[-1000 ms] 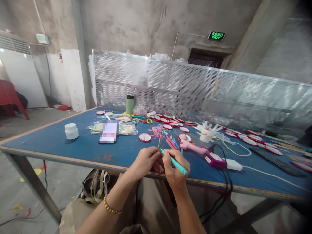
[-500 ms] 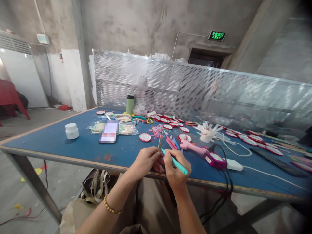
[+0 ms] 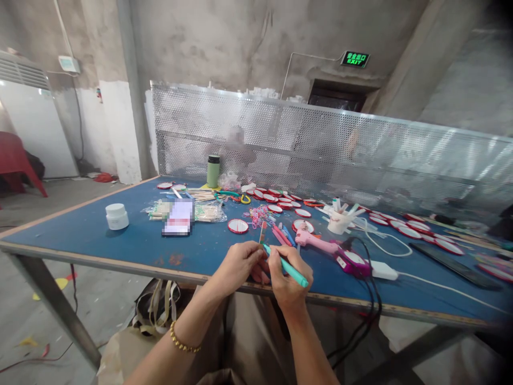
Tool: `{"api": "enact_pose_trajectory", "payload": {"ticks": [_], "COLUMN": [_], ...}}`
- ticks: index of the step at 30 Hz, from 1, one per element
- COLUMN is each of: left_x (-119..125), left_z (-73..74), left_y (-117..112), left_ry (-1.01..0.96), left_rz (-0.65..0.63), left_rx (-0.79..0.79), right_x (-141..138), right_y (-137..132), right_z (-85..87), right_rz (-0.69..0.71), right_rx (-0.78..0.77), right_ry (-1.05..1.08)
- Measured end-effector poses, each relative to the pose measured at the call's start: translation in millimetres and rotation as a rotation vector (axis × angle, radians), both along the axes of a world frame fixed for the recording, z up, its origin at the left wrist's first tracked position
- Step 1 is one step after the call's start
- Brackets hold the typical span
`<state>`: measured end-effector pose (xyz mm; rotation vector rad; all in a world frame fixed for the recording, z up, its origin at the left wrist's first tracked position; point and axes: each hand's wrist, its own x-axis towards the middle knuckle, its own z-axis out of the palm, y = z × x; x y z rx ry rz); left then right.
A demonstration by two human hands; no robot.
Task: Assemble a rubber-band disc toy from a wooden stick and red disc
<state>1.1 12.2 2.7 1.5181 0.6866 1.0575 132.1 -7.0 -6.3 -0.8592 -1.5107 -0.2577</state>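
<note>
My right hand [image 3: 289,275] is closed round a teal marker pen [image 3: 294,274], its tip pointing toward my left hand. My left hand [image 3: 244,263] pinches a small thin strip [image 3: 263,233], reddish at its upper end; its exact kind is too small to tell. The pen's tip meets or nearly meets the lower part of this strip, and fingers hide the contact. Both hands are at the table's front edge. Just beyond them lie pink and blue pens [image 3: 281,235] and a round white disc with a red rim [image 3: 238,226].
On the blue table [image 3: 132,251] are a white jar [image 3: 117,216], a phone [image 3: 178,216], bagged sticks [image 3: 210,212], a green bottle [image 3: 213,171] and many red-rimmed discs [image 3: 409,231]. A pink-and-purple tool [image 3: 352,263] with cables lies right, near a cup of pens [image 3: 339,222]. Perforated metal panels [image 3: 280,139] stand behind.
The whole view has shifted very slightly. Both hands keep nearly the same pose, with the pen still held against or close to the strip.
</note>
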Motion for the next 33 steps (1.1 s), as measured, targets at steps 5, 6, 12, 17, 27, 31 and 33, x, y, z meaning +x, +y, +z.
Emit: {"api": "enact_pose_trajectory", "payload": {"ticks": [5,6,12,17,27,31,33], "left_x": [0.1,0.2,0.2,-0.2,0.0,-0.3,-0.4], "left_z": [-2.5,-2.9,-1.8,-0.3,-0.1,0.0,-0.4], "left_y": [1.5,1.8,0.8,0.0,-0.1,0.1,0.3], "left_ry": [-0.020,-0.022,-0.016,-0.009,0.001,0.007,0.002], "left_rz": [-0.020,-0.019,-0.016,-0.009,0.013,0.022,0.019], "left_rx": [-0.011,-0.012,-0.014,-0.011,-0.002,0.006,0.004], "right_x": [0.1,0.0,-1.0,-0.9,0.6,1.2,1.2], "right_y": [-1.2,-1.3,-1.2,-0.4,-1.0,-0.6,-0.5], "right_z": [0.7,0.9,2.4,2.3,0.0,-0.3,-0.7], "right_rz": [-0.014,-0.016,-0.014,-0.013,0.020,0.024,0.014], "right_rx": [0.020,0.016,-0.001,-0.017,0.024,0.014,0.021], "right_ry": [0.002,-0.003,-0.012,-0.010,-0.068,-0.079,-0.076]}}
